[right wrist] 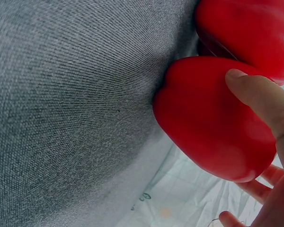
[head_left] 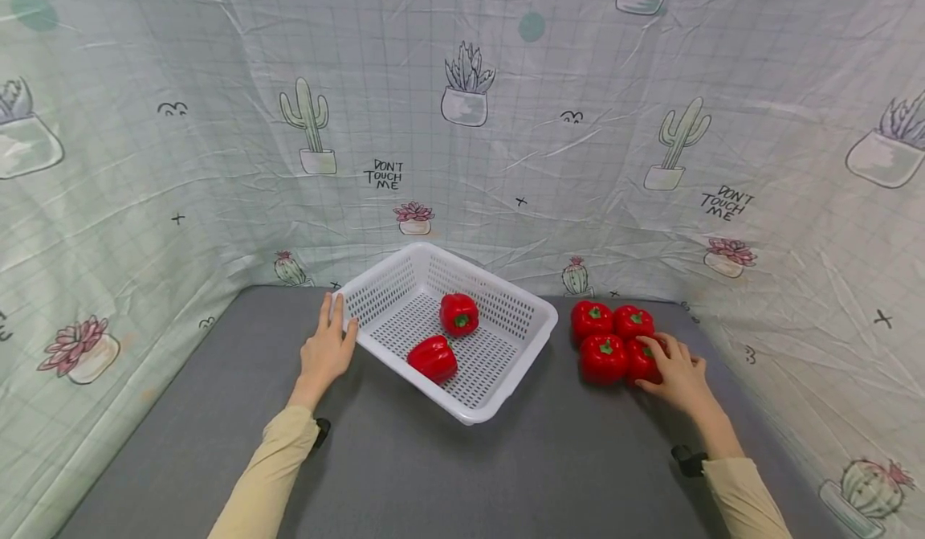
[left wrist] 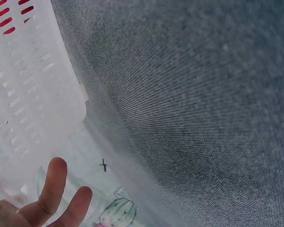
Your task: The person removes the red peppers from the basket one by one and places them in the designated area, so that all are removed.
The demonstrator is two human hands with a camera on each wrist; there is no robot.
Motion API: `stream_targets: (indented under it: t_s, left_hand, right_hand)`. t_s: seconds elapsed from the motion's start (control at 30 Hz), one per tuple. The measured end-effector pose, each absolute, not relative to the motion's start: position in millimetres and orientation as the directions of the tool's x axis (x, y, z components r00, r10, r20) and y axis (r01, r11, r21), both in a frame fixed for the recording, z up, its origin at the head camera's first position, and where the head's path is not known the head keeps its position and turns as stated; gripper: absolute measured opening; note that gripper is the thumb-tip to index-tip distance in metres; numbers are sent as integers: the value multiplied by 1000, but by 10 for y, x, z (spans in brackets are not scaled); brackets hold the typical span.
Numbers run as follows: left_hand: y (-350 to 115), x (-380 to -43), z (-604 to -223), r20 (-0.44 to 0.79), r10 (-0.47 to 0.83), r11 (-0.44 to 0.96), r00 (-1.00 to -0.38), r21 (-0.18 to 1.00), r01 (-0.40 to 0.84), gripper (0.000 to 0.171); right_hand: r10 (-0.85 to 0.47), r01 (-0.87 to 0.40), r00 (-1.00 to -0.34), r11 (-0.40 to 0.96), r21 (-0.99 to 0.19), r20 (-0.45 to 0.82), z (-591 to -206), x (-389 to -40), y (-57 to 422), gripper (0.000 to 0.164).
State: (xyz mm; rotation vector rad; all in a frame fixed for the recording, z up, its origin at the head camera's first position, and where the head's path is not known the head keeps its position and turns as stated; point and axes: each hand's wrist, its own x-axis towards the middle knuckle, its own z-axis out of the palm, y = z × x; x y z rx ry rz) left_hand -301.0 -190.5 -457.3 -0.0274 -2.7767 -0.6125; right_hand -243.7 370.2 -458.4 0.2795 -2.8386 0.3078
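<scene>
A white plastic basket (head_left: 499,398) holds two red bell peppers, one near the middle (head_left: 458,314) and one by its near side (head_left: 432,359). My left hand (head_left: 328,350) is at the basket's left corner, fingers extended against the rim. In the left wrist view two fingertips (left wrist: 57,172) stand out beside the slotted wall. To the right, my right hand (head_left: 679,372) grips the nearest-right red bell pepper (right wrist: 213,118) of a cluster, thumb on one side and fingers round the other. That pepper sits on the table.
Three more red bell peppers touch or crowd the gripped one: near left (head_left: 603,360), back left (head_left: 591,320) and back right (head_left: 633,321). Grey cloth covers the table (head_left: 506,475). A printed cactus curtain (head_left: 520,145) hangs behind and along both sides.
</scene>
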Motion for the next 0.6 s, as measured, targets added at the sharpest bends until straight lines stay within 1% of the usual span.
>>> stream_targets:
  t_s: [0.17,0.37,0.6]
  left_hand:
    - [-1903,-3003,-4569,290,-49,907,-956,414,79,60]
    - [-1903,-3006,-4573,286,-43,909,-957,410,81,60]
    - [-1899,-3005,-4570,281,-44,909,-959,410,79,60]
  right_hand:
    - [-154,-217,-943,957,-192,295,-4604,-2448,3714,72]
    - [-150,-213,-943,958,-191,297,-4599,-2435,3714,75]
    - [-157,-224,-929,959,-171,335,-4525,-2381,3649,78]
